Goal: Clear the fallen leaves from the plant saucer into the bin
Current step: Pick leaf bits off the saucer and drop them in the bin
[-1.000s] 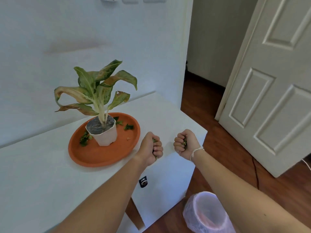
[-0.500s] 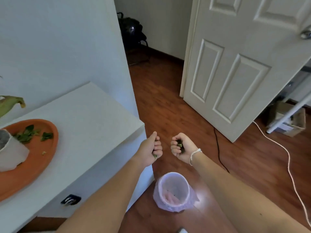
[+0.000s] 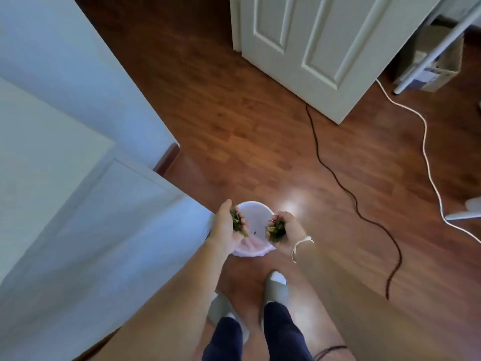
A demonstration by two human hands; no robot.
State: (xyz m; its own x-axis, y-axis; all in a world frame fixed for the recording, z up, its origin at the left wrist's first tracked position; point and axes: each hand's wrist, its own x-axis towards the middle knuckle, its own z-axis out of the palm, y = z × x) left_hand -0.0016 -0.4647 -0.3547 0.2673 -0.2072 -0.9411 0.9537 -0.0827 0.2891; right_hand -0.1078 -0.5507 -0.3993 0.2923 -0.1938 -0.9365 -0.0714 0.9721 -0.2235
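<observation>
a white panelled door (image 3: pixel 322 45) stands over wooden floor (image 3: pixel 234 121), where a dark cable (image 3: pixel 338 178) and a white cord (image 3: pixel 426 152) trail.

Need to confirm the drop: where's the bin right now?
Head view, low centre: the bin stands on the floor beside the white cabinet, directly under both hands.
</observation>
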